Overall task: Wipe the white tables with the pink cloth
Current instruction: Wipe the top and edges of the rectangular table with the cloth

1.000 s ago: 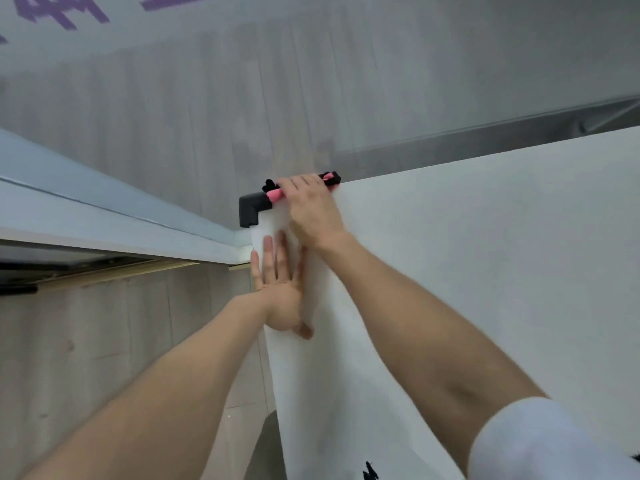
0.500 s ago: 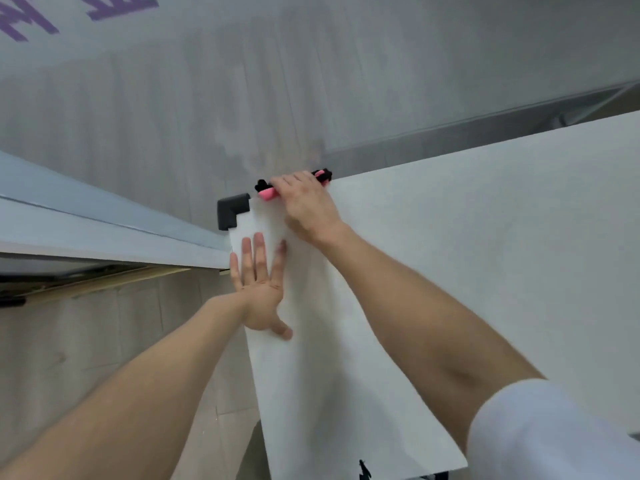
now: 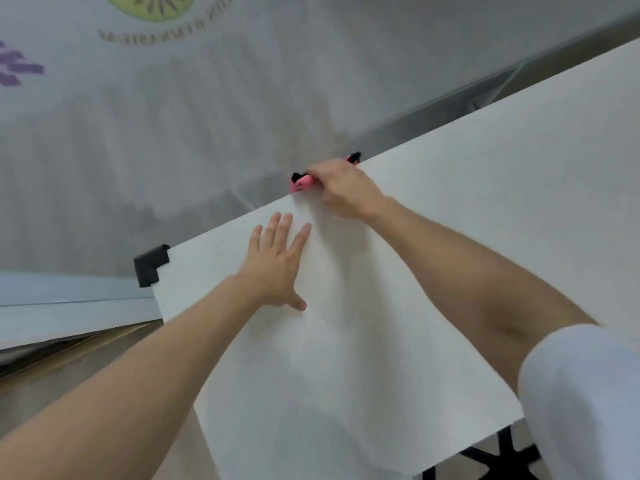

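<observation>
Flat white rectangular table (image 3: 450, 271), far edge running lower-left to upper-right from a black plastic corner guard (image 3: 150, 265). Left hand (image 3: 277, 265) lies splayed, empty, palm-down on the tabletop. Right hand (image 3: 341, 187), the nearer, clenches the bunched pink cloth (image 3: 300, 183) on that far edge, its length along the edge.

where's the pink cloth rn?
Head view: the pink cloth sits at the white table's far edge, under the right hand, right of the black corner guard.
</observation>
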